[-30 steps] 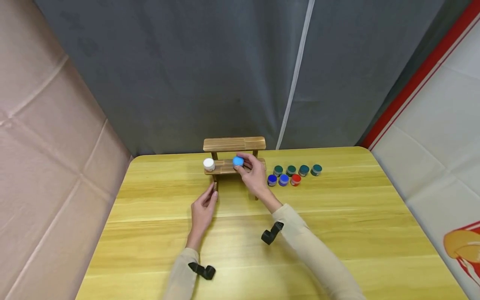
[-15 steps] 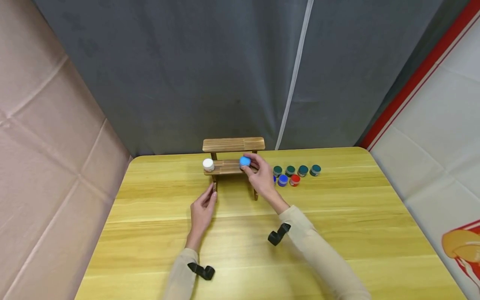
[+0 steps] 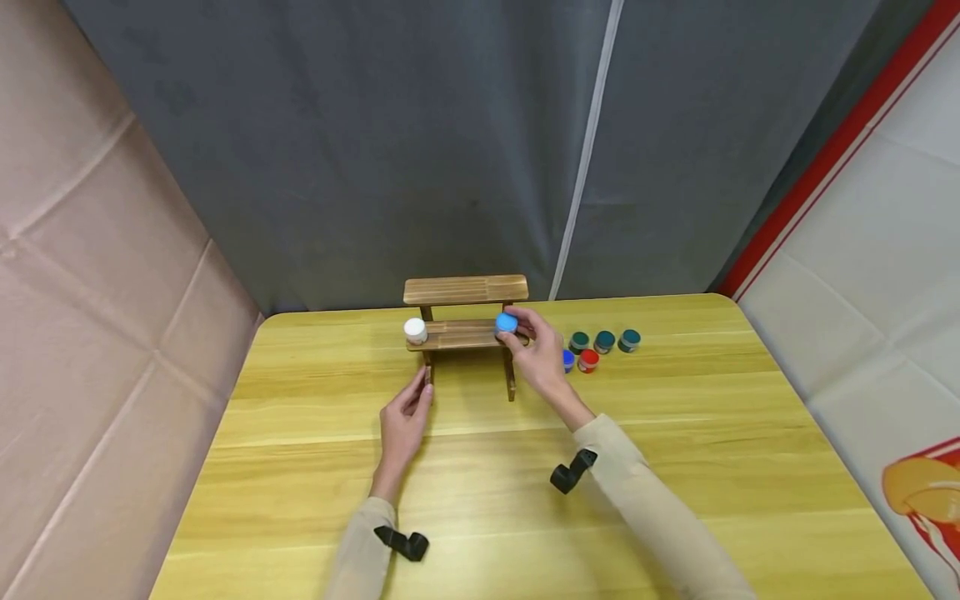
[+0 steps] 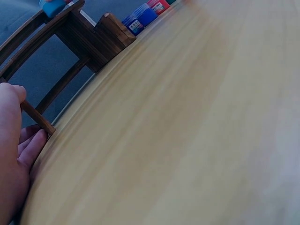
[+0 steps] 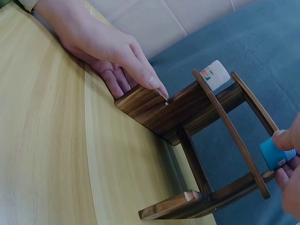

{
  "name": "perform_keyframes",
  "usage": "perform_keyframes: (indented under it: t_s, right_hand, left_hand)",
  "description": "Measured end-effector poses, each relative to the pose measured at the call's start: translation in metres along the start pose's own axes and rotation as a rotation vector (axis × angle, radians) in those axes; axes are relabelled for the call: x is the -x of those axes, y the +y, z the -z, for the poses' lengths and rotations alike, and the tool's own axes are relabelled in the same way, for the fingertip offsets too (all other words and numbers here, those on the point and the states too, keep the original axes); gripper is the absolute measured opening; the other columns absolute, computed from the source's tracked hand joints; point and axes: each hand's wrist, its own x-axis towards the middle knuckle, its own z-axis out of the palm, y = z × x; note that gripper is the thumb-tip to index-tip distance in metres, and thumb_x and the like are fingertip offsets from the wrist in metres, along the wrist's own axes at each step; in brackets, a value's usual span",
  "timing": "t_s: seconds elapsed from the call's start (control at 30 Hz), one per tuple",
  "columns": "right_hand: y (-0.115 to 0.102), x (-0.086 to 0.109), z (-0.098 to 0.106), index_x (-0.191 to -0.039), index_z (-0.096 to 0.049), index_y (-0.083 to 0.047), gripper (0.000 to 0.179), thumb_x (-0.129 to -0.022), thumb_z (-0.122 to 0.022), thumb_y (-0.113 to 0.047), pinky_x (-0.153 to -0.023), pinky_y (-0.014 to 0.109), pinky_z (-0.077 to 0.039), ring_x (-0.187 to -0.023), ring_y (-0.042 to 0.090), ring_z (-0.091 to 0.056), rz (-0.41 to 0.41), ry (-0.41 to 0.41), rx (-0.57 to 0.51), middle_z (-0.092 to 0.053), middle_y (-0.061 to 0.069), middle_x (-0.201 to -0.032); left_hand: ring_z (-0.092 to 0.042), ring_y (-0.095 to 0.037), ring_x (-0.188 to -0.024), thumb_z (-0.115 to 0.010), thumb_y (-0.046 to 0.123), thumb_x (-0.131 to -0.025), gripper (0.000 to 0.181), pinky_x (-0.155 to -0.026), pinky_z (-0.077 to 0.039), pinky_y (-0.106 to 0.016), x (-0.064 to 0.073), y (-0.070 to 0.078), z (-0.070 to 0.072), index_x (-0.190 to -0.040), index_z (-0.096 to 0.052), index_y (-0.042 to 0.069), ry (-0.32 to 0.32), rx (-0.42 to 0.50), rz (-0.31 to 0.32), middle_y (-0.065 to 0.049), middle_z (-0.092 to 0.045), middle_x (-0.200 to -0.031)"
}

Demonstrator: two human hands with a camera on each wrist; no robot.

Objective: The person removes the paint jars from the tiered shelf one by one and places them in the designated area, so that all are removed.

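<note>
A two-tier wooden stand (image 3: 465, 289) stands at the back of the table. My left hand (image 3: 401, 425) grips its left front leg, thumb on one side and fingers on the other, as the right wrist view shows. My right hand (image 3: 542, 354) pinches a small blue jar (image 3: 506, 323) between thumb and fingers at the right end of the lower shelf (image 3: 461, 334). In the right wrist view the blue jar (image 5: 276, 153) is partly covered by the fingers. A white jar (image 3: 415, 330) sits at the left end of that same shelf.
Right of the stand are several more jars: dark green ones (image 3: 603, 341) in a back row, a red one (image 3: 588, 360) and a blue-violet one (image 3: 567, 360) in front. My right hand hides part of this group. A grey curtain (image 3: 337, 167) hangs behind the table.
My right hand has moved the blue jar rightward along the lower shelf, from near its middle to its right end. My left hand stays on the leg.
</note>
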Motion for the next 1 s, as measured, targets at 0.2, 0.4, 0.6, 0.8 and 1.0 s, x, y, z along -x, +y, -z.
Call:
perform_keyframes:
  t_s: [0.2, 0.4, 0.6, 0.8, 1.0]
  right_hand:
    - [0.006, 0.000, 0.008, -0.129, -0.063, 0.003, 0.038, -0.093, -0.072, -0.003, -0.107, 0.049, -0.054, -0.119, 0.037, -0.065, 0.009, 0.010, 0.023, -0.066, 0.021, -0.130]
    - [0.008, 0.001, 0.017, -0.129, -0.064, 0.001, 0.038, -0.093, -0.073, -0.004, -0.105, 0.053, -0.055, -0.117, 0.036, -0.066, 0.003, 0.030, 0.066, -0.068, 0.020, -0.128]
    - [0.010, 0.000, 0.026, -0.128, -0.065, -0.001, 0.037, -0.092, -0.073, -0.002, -0.102, 0.050, -0.057, -0.116, 0.035, -0.067, 0.000, 0.053, 0.071, -0.069, 0.019, -0.124]
    - [0.013, 0.000, 0.032, -0.128, -0.064, 0.002, 0.038, -0.091, -0.074, 0.000, -0.105, 0.052, -0.055, -0.116, 0.037, -0.066, -0.048, 0.079, 0.024, -0.067, 0.022, -0.122]
    - [0.022, -0.002, 0.041, -0.127, -0.064, 0.002, 0.037, -0.091, -0.074, -0.002, -0.106, 0.051, -0.054, -0.116, 0.036, -0.066, -0.075, 0.094, 0.005, -0.067, 0.021, -0.124]
  left_hand:
    - [-0.071, -0.039, -0.108, -0.065, 0.013, -0.100, 0.038, -0.088, -0.062, -0.024, -0.001, 0.001, 0.001, -0.137, -0.062, 0.006, 0.017, 0.015, -0.001, -0.023, -0.066, -0.129]
    - [-0.072, -0.037, -0.108, -0.066, 0.013, -0.100, 0.038, -0.088, -0.063, -0.027, -0.001, 0.002, 0.002, -0.137, -0.063, 0.007, 0.013, 0.007, -0.001, -0.023, -0.067, -0.129]
    - [-0.070, -0.038, -0.111, -0.064, 0.014, -0.101, 0.039, -0.091, -0.062, -0.029, -0.002, 0.001, 0.003, -0.138, -0.061, 0.006, 0.012, -0.013, -0.004, -0.023, -0.065, -0.132]
    - [-0.070, -0.037, -0.112, -0.064, 0.015, -0.101, 0.039, -0.090, -0.061, -0.024, -0.002, 0.002, 0.005, -0.139, -0.061, 0.006, 0.002, -0.007, 0.003, -0.023, -0.064, -0.133]
    - [-0.070, -0.038, -0.111, -0.064, 0.014, -0.101, 0.039, -0.087, -0.059, -0.016, -0.001, 0.002, 0.005, -0.139, -0.061, 0.006, 0.009, -0.003, 0.002, -0.023, -0.064, -0.133]
